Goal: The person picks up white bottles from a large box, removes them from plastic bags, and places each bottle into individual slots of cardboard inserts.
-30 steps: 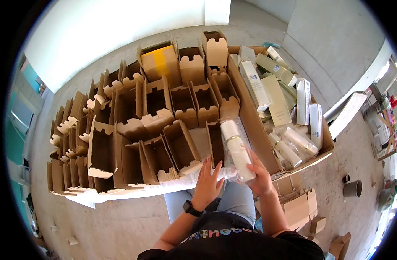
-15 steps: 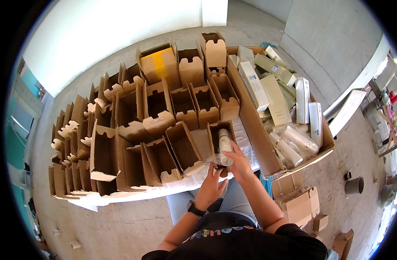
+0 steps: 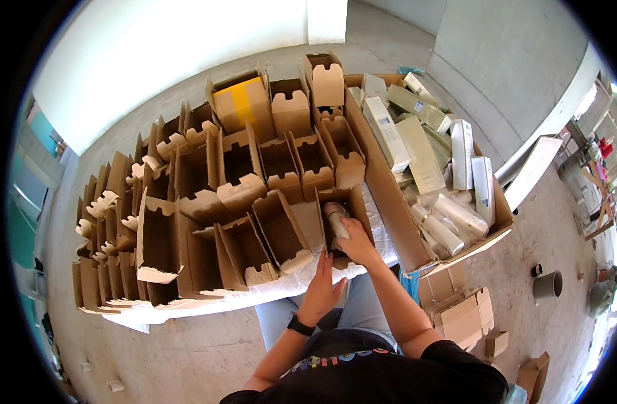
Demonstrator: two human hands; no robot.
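Note:
A whitish bottle (image 3: 334, 214), partly wrapped in clear plastic, lies tilted inside an open brown cardboard box (image 3: 357, 200) at the near right end of the table. My right hand (image 3: 355, 241) reaches into this box with its fingers closed around the bottle's near part, which it hides. Beside the box's near left corner is my left hand (image 3: 322, 291), fingers stretched out and holding nothing. Its fingertips touch or nearly touch the cardboard there. Just left stands another open cardboard box (image 3: 279, 232) with a notched flap.
Rows of open cardboard boxes (image 3: 200, 172) cover the table to the left; one at the back has yellow tape (image 3: 241, 101). To the right, a large carton (image 3: 389, 205) holds cream boxes (image 3: 419, 158) and wrapped bottles (image 3: 437, 230). Flattened cardboard (image 3: 464, 316) lies on the floor.
The bottle has gone down deeper into the box, with my right hand following it inside. My left hand has come away from the bottle's plastic wrap to the box's near corner.

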